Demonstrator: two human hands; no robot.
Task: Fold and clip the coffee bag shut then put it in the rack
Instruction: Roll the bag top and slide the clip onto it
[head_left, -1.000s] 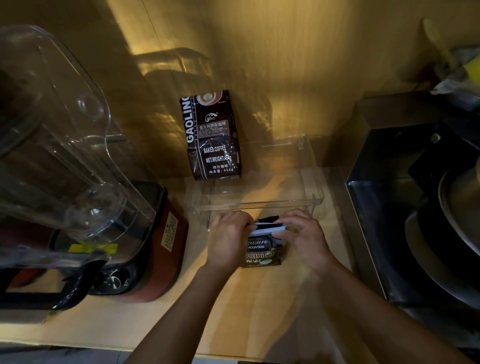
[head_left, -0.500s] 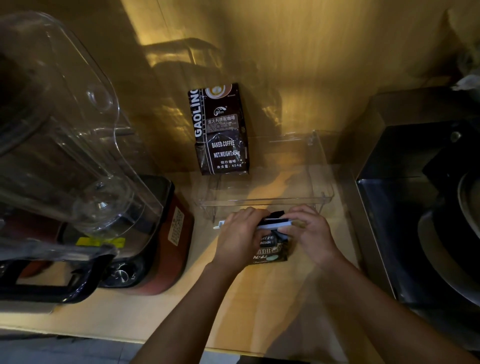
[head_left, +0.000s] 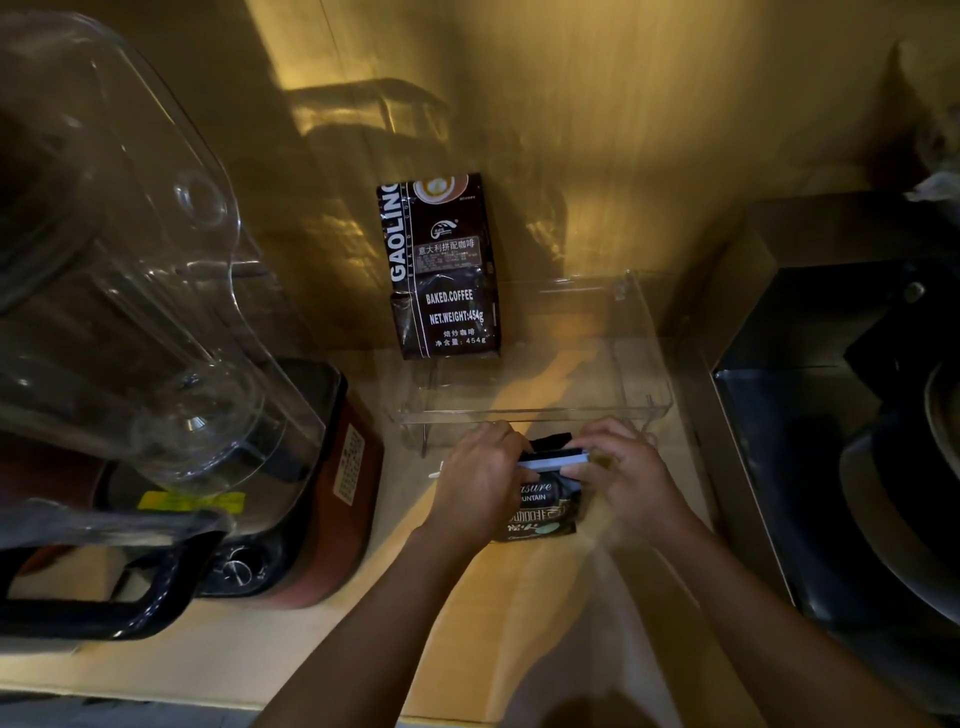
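Blender (head_left: 171, 395), far left: a clear jug, nothing visible inside it, set on a red-and-black base that stands on the surface (head_left: 322, 649). Sink (head_left: 831, 467), far right: a dark metal basin holding a large round pan, only partly in view. Rack (head_left: 535, 410), centre: a clear, shallow tray on short legs against the wall; it holds one upright dark bag (head_left: 445, 270) printed "GAOLING" and "BAKED.COFFEE" at its left end, the rest of its floor bare. Left hand (head_left: 480, 480) and right hand (head_left: 621, 470), just in front of the rack: both are curled closed, fingers pinching the two ends of a pale bar-shaped clip (head_left: 550, 460) that lies across the top of the coffee bag (head_left: 540, 512). The small dark coffee bag stands on the surface between the hands, outside the rack, with its folded top edge showing just above the clip. Whether the clip has fully closed cannot be told.
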